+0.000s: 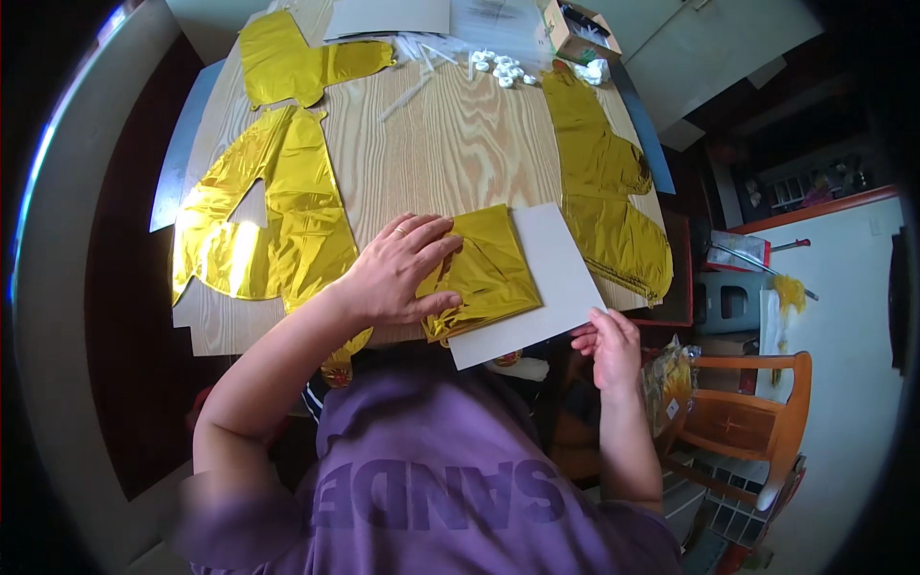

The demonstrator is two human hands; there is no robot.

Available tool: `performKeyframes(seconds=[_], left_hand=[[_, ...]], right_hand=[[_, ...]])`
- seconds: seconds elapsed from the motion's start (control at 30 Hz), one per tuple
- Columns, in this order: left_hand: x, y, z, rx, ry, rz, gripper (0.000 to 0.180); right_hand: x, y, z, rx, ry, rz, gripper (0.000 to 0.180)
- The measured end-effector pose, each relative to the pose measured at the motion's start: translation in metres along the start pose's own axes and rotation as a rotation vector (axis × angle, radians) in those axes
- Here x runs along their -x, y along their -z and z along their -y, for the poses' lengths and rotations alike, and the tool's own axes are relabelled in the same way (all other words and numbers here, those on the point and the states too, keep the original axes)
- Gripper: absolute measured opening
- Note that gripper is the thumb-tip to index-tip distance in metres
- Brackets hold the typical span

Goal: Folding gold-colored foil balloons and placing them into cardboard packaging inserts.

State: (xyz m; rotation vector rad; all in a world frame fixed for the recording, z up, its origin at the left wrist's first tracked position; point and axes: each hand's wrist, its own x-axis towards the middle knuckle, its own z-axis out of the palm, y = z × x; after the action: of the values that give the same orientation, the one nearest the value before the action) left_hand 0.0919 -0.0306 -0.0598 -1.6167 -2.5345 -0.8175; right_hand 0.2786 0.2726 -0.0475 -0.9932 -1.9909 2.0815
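Observation:
A folded gold foil balloon (494, 278) lies at the near edge of the table, partly on top of a white card (556, 259). My left hand (407, 264) rests on the left part of the foil, palm down and fingers stretched out, with a ring on one finger. At the card's near right corner, my right hand (613, 347) pinches the edge between thumb and fingers. The card reaches out from under the foil to the right and towards me.
Flat gold foil balloons lie at the left (297, 192), far left (278, 62) and right (609, 192) of the wooden table (431, 153). Farther back are white clips (503, 67), clear tubes (407, 96) and a small box (580, 34). A wooden chair (747, 422) stands to my right.

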Motion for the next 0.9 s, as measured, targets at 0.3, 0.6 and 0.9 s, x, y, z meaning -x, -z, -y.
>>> performKeyframes(seconds=[0.3, 0.6, 0.9], left_hand=[[0.003, 0.000, 0.002, -0.032, -0.039, 0.042, 0.083], [0.004, -0.004, -0.003, -0.038, 0.008, 0.045, 0.081], [-0.002, -0.009, -0.011, -0.062, 0.027, 0.082, 0.082]], right_hand=[[-0.005, 0.001, 0.009, -0.125, -0.101, 0.120, 0.019], [0.016, 0.082, 0.084, 0.277, 0.380, -0.171, 0.022], [-0.110, 0.012, 0.076, -0.303, 0.309, 0.057, 0.029]])
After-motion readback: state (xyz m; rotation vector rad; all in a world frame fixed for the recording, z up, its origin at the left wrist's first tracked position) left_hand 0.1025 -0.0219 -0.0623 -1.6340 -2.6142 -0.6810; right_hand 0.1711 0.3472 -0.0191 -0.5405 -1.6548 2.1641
